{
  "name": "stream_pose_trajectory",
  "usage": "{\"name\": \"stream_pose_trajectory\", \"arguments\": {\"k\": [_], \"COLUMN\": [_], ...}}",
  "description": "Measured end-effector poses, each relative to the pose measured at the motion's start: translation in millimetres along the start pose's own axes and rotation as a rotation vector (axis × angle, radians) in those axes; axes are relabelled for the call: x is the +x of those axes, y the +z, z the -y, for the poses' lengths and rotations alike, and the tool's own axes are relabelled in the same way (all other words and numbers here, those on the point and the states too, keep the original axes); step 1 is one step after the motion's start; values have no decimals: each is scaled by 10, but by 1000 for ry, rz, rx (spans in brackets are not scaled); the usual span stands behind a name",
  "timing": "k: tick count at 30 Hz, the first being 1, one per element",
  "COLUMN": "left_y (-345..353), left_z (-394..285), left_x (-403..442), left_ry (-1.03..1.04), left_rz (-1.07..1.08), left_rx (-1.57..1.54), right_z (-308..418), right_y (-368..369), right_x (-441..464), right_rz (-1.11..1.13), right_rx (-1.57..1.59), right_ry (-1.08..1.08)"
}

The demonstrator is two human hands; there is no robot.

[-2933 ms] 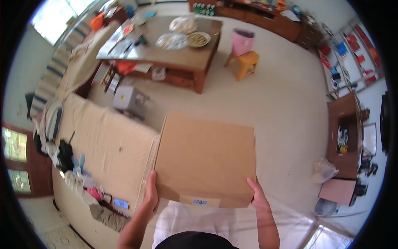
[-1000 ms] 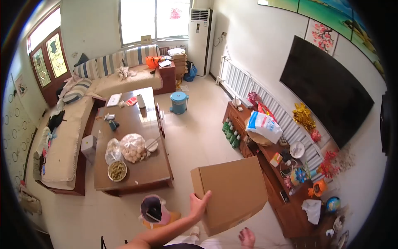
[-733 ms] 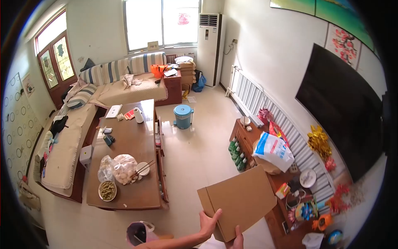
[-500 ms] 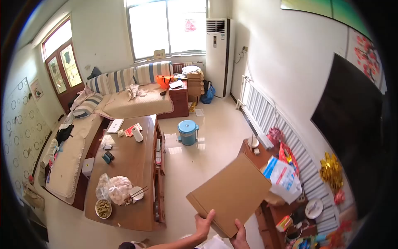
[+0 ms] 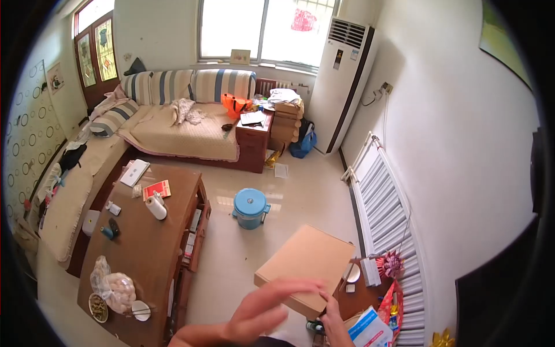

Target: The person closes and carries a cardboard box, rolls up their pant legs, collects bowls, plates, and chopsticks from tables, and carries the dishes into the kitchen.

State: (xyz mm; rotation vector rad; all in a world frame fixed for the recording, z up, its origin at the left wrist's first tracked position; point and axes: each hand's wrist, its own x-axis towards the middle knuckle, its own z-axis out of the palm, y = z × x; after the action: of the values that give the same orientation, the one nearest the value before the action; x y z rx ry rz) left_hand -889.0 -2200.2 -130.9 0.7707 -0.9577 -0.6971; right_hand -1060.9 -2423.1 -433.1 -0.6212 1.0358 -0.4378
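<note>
A flat brown cardboard box [image 5: 306,260] is held up in front of me, closed, tilted with its near edge toward me. My right hand [image 5: 332,324] grips its near right corner, thumb on the upper side. My left hand [image 5: 266,306] hovers in front of the near edge with its fingers stretched out, somewhat blurred. It holds nothing; whether its fingertips touch the cardboard I cannot tell. Behind the box's right side, part of a low wooden cabinet [image 5: 357,299] shows, bearing a white dish [image 5: 351,272] and a white and blue plastic bag [image 5: 370,331].
A long wooden coffee table [image 5: 141,231] stands at left with a white roll [image 5: 156,208], food bags and bowls. Ahead on the floor is a blue lidded bin [image 5: 251,209]. Beyond are a sofa [image 5: 179,136] and a tall air conditioner [image 5: 341,84]; a radiator [image 5: 393,208] lines the right wall.
My left hand has let go of the box's near left edge and lifted, fingers extended. The right hand still grips the box. The view has turned right and come forward.
</note>
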Motion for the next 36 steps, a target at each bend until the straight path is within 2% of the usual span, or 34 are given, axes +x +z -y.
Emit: {"name": "stream_pose_trajectory", "arguments": {"k": [1, 2, 3, 6, 8, 9, 14, 15, 16, 17, 18, 20, 22, 23, 24, 25, 27, 30, 31, 33, 34, 36], "left_y": [-79, -197, -314, -657, -922, -1049, -1552, -1684, -1880, -2119, -2321, -2701, -3090, -3329, -3755, -4051, -4787, -6078, -6608, -7437, -7830, -8371], "left_z": [-80, -59, -6, 338, 675, 857, 1370, 1356, 1292, 1200, 1150, 1217, 1367, 1470, 1819, 2070, 2286, 2970, 3389, 3950, 4242, 4779], "left_x": [362, 703, 1043, 2080, 2864, 3246, 5172, 5467, 5603, 5585, 5609, 5900, 6207, 6358, 6442, 6464, 6791, 7578, 7833, 8324, 8571, 8986], "left_ry": [165, 147, 264, 650, 961, 1119, 1890, 2026, 2033, 1368, 688, 691, 655, 629, 625, 475, 129, -160, -118, -307, -322, -497], "left_rz": [124, 119, 148, 228, 294, 322, 518, 567, 567, 722, 756, 700, 435, 310, 397, 213, -58, -522, -599, -746, -754, -841], "left_rx": [-12, -12, -7, 3, 37, 63, 223, 270, 325, -31, -351, -295, -107, -23, -188, -252, -44, -207, -275, -307, -305, -494], "right_z": [246, 433, 471, 881, 1294, 1516, 2833, 2998, 3185, 3400, 3632, 3985, 4168, 4244, 4308, 4365, 4554, 5039, 5206, 5478, 5516, 5502], "right_y": [199, 367, 134, 165, 436, 609, 1477, 1724, 1973, 2214, 2438, 2776, 2961, 3096, 3183, 3351, 3692, 4385, 4487, 4526, 4691, 4969], "right_x": [2, 95, 751, 1473, 1906, 2154, 4117, 4402, 4683, 4964, 5247, 5828, 6363, 6823, 7213, 7537, 8058, 8832, 8992, 9142, 9287, 9502], "right_rz": [34, 70, -11, 30, -23, 20, 139, 165, 193, 223, 251, 291, 303, 232, 238, 238, 215, 176, 147, 78, 68, 47], "right_rx": [-88, -170, 150, 172, 94, 76, 8, -5, -36, -83, -139, -232, -285, -232, -245, -276, -332, -426, -466, -549, -569, -595], "right_ry": [-128, -255, 122, 174, 197, 203, 151, 158, 167, 178, 188, 202, 213, 299, 302, 266, 179, 24, -15, -59, -80, -115]}}
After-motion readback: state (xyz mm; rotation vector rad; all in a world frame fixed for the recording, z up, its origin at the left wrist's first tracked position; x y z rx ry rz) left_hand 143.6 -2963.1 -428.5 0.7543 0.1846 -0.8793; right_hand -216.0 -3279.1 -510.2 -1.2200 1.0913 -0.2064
